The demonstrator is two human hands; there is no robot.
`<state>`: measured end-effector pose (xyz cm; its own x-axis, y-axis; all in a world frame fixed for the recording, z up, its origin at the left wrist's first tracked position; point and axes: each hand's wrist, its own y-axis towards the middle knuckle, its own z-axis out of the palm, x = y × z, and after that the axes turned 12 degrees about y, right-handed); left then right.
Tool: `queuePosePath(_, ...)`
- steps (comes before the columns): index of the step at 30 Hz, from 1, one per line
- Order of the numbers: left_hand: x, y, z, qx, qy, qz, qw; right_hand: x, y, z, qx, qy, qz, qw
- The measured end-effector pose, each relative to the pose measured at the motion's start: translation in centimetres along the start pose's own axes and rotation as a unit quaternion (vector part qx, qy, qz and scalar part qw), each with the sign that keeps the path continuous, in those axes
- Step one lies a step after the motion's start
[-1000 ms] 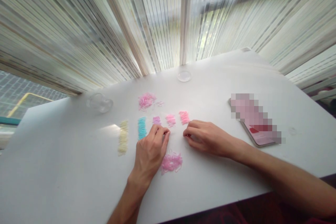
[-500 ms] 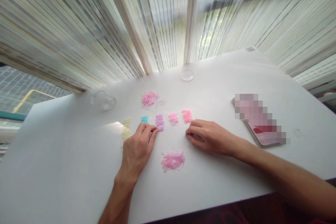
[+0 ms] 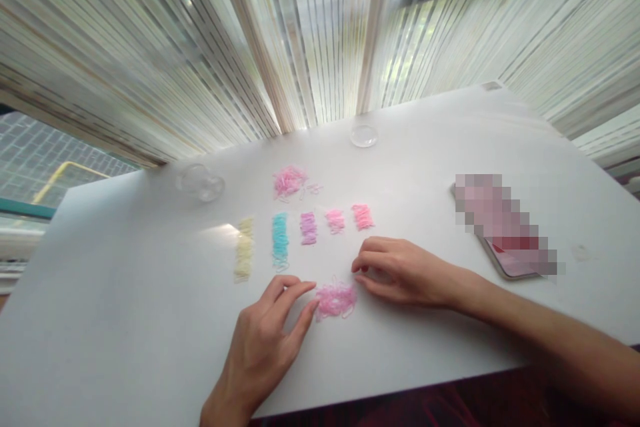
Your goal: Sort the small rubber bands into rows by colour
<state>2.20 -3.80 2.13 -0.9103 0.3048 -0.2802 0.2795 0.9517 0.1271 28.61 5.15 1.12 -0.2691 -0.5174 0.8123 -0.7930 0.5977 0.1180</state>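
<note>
My left hand [image 3: 273,333] is at the left edge of a loose pile of pink and purple rubber bands [image 3: 337,300], its thumb and forefinger apart and nothing visible between them. At the pile's upper right hovers my right hand [image 3: 395,271], fingers loosely curled with a small gap to the thumb. Beyond the hands lie neat columns of small rubber bands: yellow [image 3: 244,250], blue [image 3: 281,241], purple [image 3: 309,228], light pink [image 3: 335,221] and coral pink [image 3: 363,216]. The yellow and blue columns are the longest.
Farther back on the white table [image 3: 125,293] is another pink pile of rubber bands [image 3: 290,181]. Clear round containers [image 3: 200,183] stand at the back left, and a clear round dish [image 3: 364,136] near the back edge. A phone [image 3: 505,233], partly pixelated, lies at right.
My left hand has moved back from the purple column to the near pile, its fingers parting and the blue column uncovered. My right hand has drawn slightly nearer to the pile.
</note>
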Motion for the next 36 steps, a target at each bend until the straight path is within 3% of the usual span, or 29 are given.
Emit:
queuePosePath(6,-1.7,0.0,0.5,0.007,-0.028,0.009,1.0,0.2,0.0,1.2,0.032,0.01,-0.02,0.999)
queuePosePath(15,-3.0,1.7,1.3,0.01,-0.077,0.002,0.997,0.1,0.1,1.6,0.015,0.039,-0.008,0.999)
queuePosePath(27,-3.0,2.1,1.4,0.027,-0.17,-0.01,0.985,0.6,0.3,0.9,-0.004,0.106,0.032,0.994)
queuePosePath(36,-2.3,1.6,1.1,0.012,-0.138,-0.093,0.986,0.5,0.4,0.3,0.003,0.104,0.049,0.993)
